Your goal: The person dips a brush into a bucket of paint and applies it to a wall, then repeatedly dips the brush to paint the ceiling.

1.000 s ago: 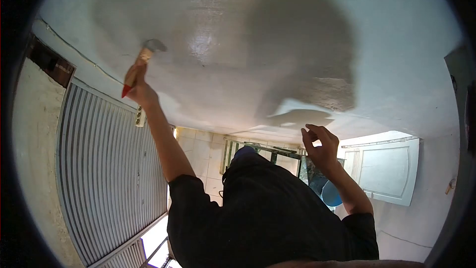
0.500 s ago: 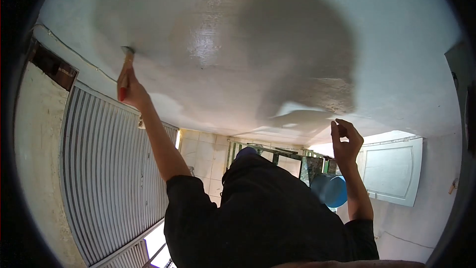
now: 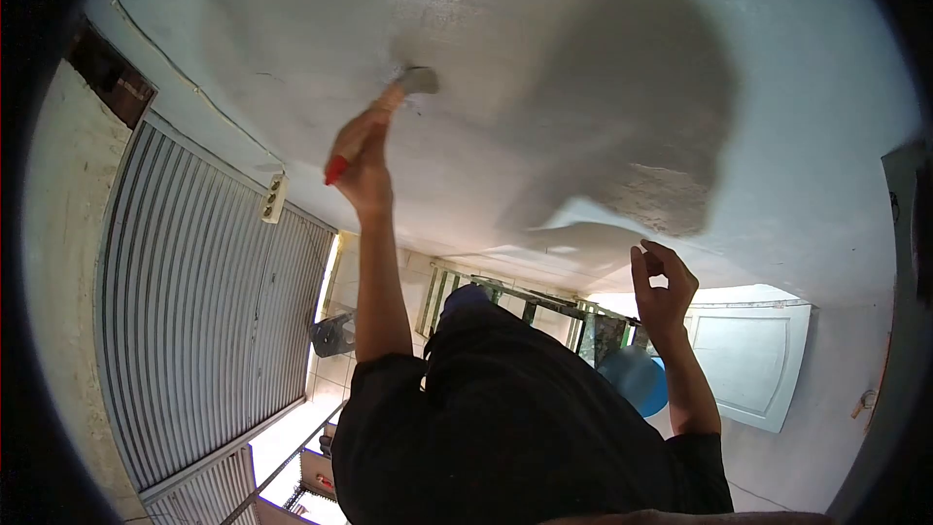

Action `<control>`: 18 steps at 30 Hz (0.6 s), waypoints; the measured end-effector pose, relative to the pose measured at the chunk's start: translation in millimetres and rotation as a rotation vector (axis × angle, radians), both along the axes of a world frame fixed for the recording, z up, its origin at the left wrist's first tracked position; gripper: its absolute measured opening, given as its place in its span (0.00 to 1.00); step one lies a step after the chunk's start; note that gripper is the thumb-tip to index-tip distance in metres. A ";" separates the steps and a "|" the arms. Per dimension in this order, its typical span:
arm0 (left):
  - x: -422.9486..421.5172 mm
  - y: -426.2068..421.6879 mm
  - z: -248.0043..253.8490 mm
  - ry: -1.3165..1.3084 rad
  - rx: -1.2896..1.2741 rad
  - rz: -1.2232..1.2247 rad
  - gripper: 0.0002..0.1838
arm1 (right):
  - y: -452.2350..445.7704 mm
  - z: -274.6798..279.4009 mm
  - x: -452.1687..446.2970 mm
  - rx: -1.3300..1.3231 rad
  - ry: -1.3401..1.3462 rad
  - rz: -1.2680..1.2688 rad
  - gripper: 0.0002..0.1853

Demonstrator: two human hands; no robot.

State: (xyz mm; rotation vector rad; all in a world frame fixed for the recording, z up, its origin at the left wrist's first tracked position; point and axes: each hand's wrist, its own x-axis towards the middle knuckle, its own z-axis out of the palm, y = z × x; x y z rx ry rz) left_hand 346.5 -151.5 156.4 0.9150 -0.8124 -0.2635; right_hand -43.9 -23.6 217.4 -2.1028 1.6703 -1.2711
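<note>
In my left hand (image 3: 364, 160) is a putty knife (image 3: 420, 81) with a wooden handle and a red end; my fingers are wrapped round the handle. Its grey blade, slightly blurred, is against or very close to the pale wall (image 3: 466, 126). My right hand (image 3: 666, 292) is lower and to the right, near the wall, with thumb and forefinger curled together at the tips. Whether anything is between those fingertips I cannot make out. Just above it a rough, flaky patch (image 3: 666, 194) shows on the wall, within my shadow.
At the left a ribbed metal shutter (image 3: 214, 262) stands beside a socket strip (image 3: 274, 198) with a cable along the wall. A green-and-white railing (image 3: 442, 292) and a blue bucket (image 3: 651, 387) are below me. A white panelled door (image 3: 748, 360) is on the right.
My left hand has swept right across the wall with the putty knife, and the blade now points more to the right. My right hand keeps its curled shape. The view has shifted slightly.
</note>
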 end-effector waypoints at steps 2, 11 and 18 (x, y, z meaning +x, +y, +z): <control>33.7 -16.7 -7.7 0.073 -0.022 0.054 0.06 | 3.5 -2.5 -7.6 0.022 0.009 -0.037 0.09; 190.5 -50.5 -30.1 0.188 -0.022 0.728 0.07 | 11.0 -10.4 -30.4 0.016 -0.016 -0.095 0.08; 206.4 -67.1 -34.4 -0.016 -0.040 0.636 0.07 | 10.6 -10.5 -23.1 0.025 -0.041 -0.096 0.09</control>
